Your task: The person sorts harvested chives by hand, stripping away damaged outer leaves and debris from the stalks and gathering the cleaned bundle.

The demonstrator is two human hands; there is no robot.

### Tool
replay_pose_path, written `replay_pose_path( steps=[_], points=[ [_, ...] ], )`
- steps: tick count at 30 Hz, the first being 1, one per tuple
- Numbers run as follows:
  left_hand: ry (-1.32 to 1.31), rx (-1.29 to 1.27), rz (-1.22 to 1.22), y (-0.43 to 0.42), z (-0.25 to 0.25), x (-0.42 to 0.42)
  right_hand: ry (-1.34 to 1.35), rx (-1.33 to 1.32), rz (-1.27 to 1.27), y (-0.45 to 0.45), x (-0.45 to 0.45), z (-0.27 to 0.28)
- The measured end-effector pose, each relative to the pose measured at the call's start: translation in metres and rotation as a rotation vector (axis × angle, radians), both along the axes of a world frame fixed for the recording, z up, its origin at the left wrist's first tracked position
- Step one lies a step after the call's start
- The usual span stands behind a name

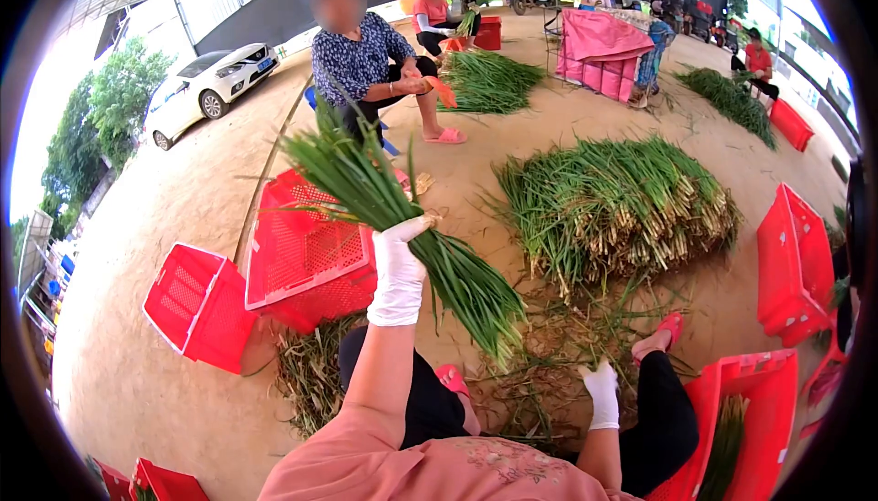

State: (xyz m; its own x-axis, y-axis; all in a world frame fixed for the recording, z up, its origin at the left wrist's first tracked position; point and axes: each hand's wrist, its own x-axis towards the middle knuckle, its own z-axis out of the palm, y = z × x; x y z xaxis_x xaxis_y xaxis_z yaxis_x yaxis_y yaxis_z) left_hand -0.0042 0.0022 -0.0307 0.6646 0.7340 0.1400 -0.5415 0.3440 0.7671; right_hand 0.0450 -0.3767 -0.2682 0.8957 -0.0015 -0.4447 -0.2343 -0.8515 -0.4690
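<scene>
Raised in front of me, my left hand (pixel 400 268) in a white glove is closed around the middle of a bunch of long green chives (pixel 471 290). Its leaves fan out to the upper left and lower right. Lower down, my right hand (pixel 601 394), also gloved, is beside my right knee with its fingers apart and nothing visible in them. Loose trimmed leaves (pixel 540 355) litter the ground near it. A large heap of chives (pixel 622 204) lies ahead, pale stem ends toward me.
Red crates stand to my left (pixel 311 249), farther left (pixel 197 304), and by my right leg (pixel 741 409), the last holding chives. Another red crate (pixel 794 263) is at far right. A co-worker (pixel 366 62) sits ahead near a second chive heap (pixel 485 80); a white car (pixel 210 85) is parked behind.
</scene>
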Motion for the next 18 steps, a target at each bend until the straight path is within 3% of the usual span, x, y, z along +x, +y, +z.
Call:
replay_pose_path(
  steps=[1, 2, 5, 7, 8, 9, 12, 13, 16, 18],
  points=[
    [0.051, 0.011, -0.025, -0.017, 0.013, 0.003, -0.002, 0.642, -0.006, 0.016, 0.005, 0.001],
    [0.109, 0.019, -0.05, -0.04, 0.026, 0.003, -0.015, 0.727, 0.132, 0.023, 0.007, 0.007],
    [0.194, 0.126, -0.238, -0.1, 0.034, 0.02, -0.054, 1.082, 0.498, 0.077, 0.0, 0.114],
    [0.227, 0.261, -0.36, -0.138, 0.025, 0.04, -0.202, 1.277, 0.596, 0.103, 0.011, 0.128],
    [0.227, 0.343, -0.41, -0.155, 0.018, 0.051, 0.034, 1.522, 0.495, 0.115, 0.008, 0.156],
    [0.262, 0.346, -0.444, -0.167, 0.011, 0.06, -0.103, 1.43, 0.395, 0.122, 0.013, 0.16],
    [0.487, 0.351, -0.501, -0.19, 0.026, 0.085, -0.084, 1.551, 0.121, 0.121, 0.035, 0.149],
    [0.372, 0.385, -0.666, -0.187, 0.007, 0.107, -0.069, 1.671, 0.084, 0.118, 0.048, 0.13],
    [0.446, 0.673, -0.918, -0.198, 0.038, 0.12, 0.049, 1.794, -0.082, 0.102, 0.049, 0.161],
    [0.448, 1.055, -0.883, -0.197, 0.059, 0.127, 0.187, 1.853, -0.103, 0.089, 0.064, 0.153]
  ],
)
